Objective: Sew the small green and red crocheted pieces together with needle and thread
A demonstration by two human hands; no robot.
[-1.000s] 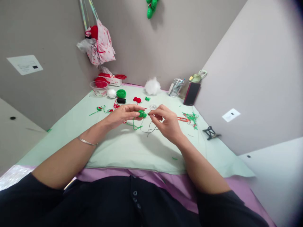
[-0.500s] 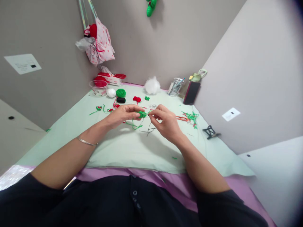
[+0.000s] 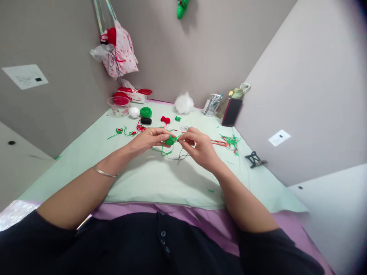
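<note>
Between the thumb and fingers of my left hand is a small green yarn piece, held above the table. My right hand is close at its right side, thumb and forefinger pinched together at the edge of the piece. What that pinch holds is too small to make out. Green yarn tails and a dark thread hang below the hands. Just right of my right hand lies an orange-handled tool, partly hidden by the hand.
Behind the hands are a green yarn ball, a black thread spool, a red knitted piece and white stuffing. Green yarn scraps and a black clip lie right. A phone leans by a bottle.
The green yarn piece has turned in my left fingers and shows more of its rounded face. My right pinch has shifted slightly left, closer to it.
</note>
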